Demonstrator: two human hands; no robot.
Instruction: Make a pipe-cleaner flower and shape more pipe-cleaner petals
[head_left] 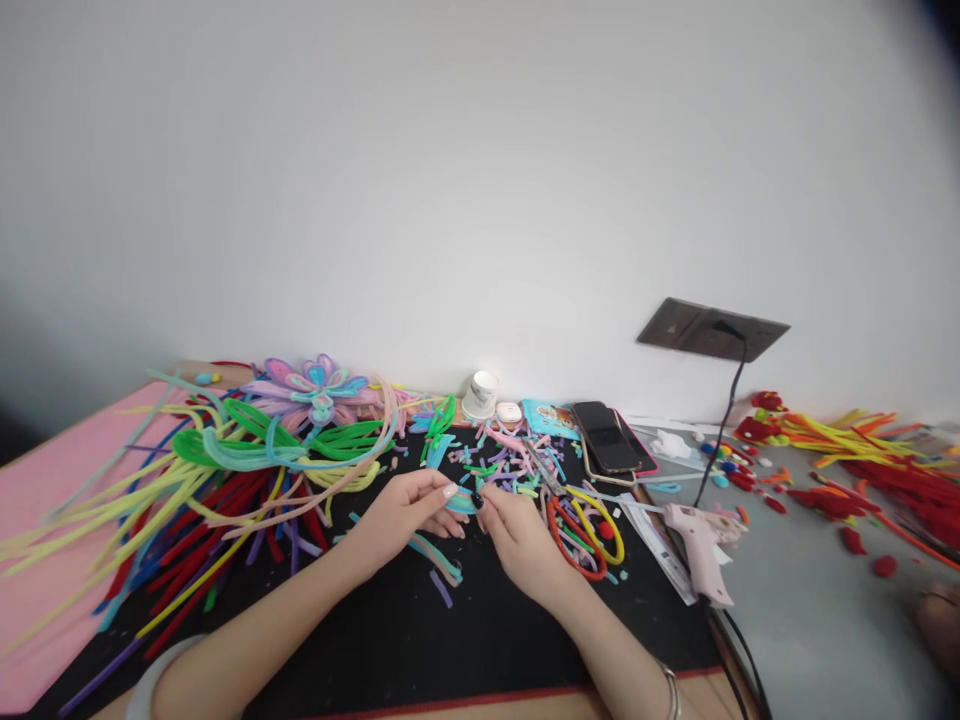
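With left hand [409, 508] and right hand [517, 530] nearly closed, pinches light-blue fuzzy piece [456, 502] between both, over tabletop [825, 630] with black mat [420, 655]. To left, see big pile of coloured fuzzy stems [180, 487], partly on pink sheet [75, 458]. To right, note pink glue gun [703, 560] just beside mat. Farther back, spot dark phone [606, 437], then white cup [480, 398], then short fuzzy bits scattered between cup and hands.
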